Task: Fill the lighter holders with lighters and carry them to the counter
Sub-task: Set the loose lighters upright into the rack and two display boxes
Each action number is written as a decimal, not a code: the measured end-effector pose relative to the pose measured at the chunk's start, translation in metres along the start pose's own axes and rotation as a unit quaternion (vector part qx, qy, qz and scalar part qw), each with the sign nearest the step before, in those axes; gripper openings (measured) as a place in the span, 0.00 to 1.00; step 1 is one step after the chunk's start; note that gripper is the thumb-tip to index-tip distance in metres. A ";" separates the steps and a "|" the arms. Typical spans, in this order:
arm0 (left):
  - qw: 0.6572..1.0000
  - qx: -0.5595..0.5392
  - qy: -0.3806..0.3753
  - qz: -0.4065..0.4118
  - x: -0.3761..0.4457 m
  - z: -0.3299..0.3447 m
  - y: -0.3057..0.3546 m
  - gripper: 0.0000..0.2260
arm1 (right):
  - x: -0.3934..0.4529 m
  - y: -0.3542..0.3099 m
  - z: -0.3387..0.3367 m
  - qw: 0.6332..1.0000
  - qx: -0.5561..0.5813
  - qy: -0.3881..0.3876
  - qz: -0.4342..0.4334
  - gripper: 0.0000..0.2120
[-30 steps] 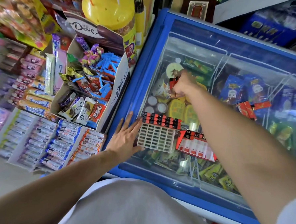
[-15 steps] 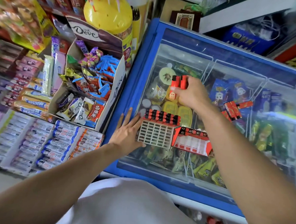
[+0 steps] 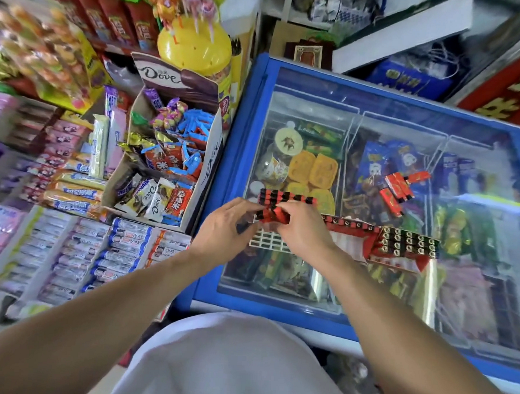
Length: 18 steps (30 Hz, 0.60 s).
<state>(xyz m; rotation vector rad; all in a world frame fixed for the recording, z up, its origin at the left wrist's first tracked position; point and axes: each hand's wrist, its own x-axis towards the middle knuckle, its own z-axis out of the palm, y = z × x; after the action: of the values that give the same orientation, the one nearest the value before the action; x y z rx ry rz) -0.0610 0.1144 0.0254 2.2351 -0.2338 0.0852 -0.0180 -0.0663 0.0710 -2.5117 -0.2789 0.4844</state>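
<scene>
A white grid lighter holder (image 3: 265, 240) lies on the glass lid of the blue freezer (image 3: 252, 85), with a row of red and black lighters (image 3: 286, 197) standing along its far edge. My right hand (image 3: 303, 229) holds a small bunch of red lighters (image 3: 277, 213) over the holder. My left hand (image 3: 224, 225) touches the bunch's left end with its fingertips. A red box of lighters (image 3: 407, 243) lies open to the right of the holder. Several loose red lighters (image 3: 399, 186) lie farther back on the glass.
A Dove carton of sweets (image 3: 170, 162) stands left of the freezer, with a yellow lollipop tub (image 3: 194, 47) behind it. Racks of gum and snacks (image 3: 69, 247) fill the left side. Shelving and a red sign (image 3: 511, 89) are behind the freezer.
My right hand came back from the far glass with red lighters to just above the holder. My left hand left the holder's side and rose to meet the bunch.
</scene>
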 end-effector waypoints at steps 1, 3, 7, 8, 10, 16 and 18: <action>1.000 -0.005 -0.007 0.001 0.001 0.000 0.001 0.13 | -0.001 0.000 0.003 1.000 -0.001 -0.002 0.000 0.15; 1.000 -0.014 -0.022 0.000 0.003 -0.002 0.002 0.11 | -0.003 0.000 0.009 1.000 0.009 -0.001 -0.002 0.10; 1.000 -0.005 -0.027 -0.003 0.009 -0.005 -0.006 0.09 | -0.010 0.003 0.004 1.000 0.005 -0.008 0.005 0.03; 1.000 -0.006 -0.022 -0.010 0.012 -0.006 -0.008 0.09 | -0.012 0.004 0.002 1.000 -0.006 -0.020 0.005 0.09; 1.000 -0.003 -0.016 -0.016 0.018 -0.008 -0.010 0.09 | -0.019 0.008 -0.003 0.999 -0.027 -0.045 0.012 0.19; 0.999 0.003 -0.036 -0.025 0.028 -0.005 -0.013 0.10 | -0.032 0.021 -0.009 0.999 0.011 0.026 0.043 0.15; 0.999 0.011 -0.044 -0.024 0.028 -0.002 -0.014 0.11 | -0.033 0.023 -0.009 0.996 0.022 0.056 0.061 0.12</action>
<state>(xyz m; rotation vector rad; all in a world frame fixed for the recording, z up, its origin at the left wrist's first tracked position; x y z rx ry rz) -0.0304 0.1206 0.0201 2.2682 -0.2273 -0.0359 -0.0426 -0.0997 0.0745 -2.5112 -0.0705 0.3923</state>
